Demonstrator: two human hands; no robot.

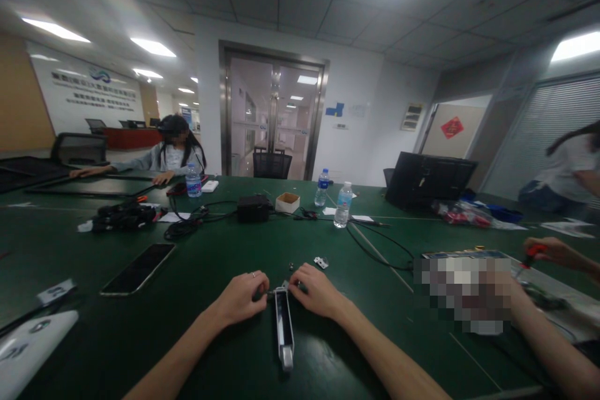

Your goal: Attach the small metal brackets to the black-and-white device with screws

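A long narrow grey and black bar-shaped device (284, 324) lies on the green table (197, 325), pointing away from me. My left hand (244, 295) is curled at the left of its far end, fingers pinched on a small part there. My right hand (316, 289) is curled at the right of the same end, its fingertips touching the device. A small white metal bracket (321, 261) and tiny dark screws (291, 264) lie just beyond my hands.
A black phone (138, 268) lies to the left, white cases (28, 347) at the near left edge. Cables (187, 222), a black box (254, 207), a small carton (287, 202) and water bottles (343, 204) stand mid-table. Another person's arm (548, 331) works at the right; a seated person (173, 151) is at the far left.
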